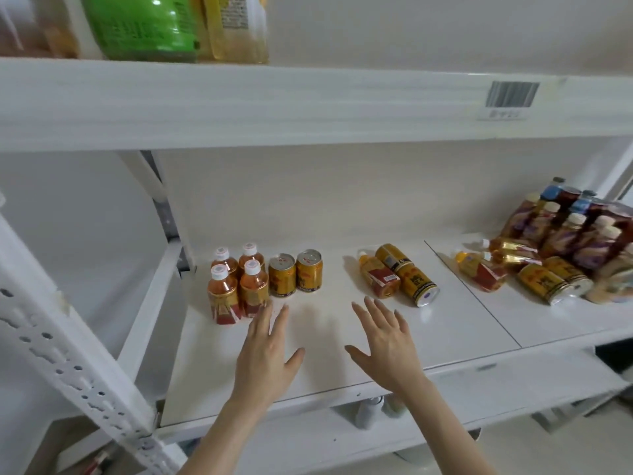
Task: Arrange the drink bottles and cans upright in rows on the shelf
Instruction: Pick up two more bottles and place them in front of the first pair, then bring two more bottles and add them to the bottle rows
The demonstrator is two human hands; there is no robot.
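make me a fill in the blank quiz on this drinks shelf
1. The upright amber plastic bottles with white caps number ____.
2. Beside them stand ____ upright gold metal cans.
3. The gold can nearest the right hand lies on its ____.
4. The left hand holds ____.
Missing: four; two; side; nothing

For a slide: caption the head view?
Left hand and right hand open above shelf; upright bottles and cans left, lying drinks right.

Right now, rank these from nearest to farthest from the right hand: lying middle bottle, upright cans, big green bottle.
1. Lying bottle, mid-shelf, just ahead of the right hand.
2. Upright cans, to the left and farther back.
3. Green bottle, on the upper shelf, far left.
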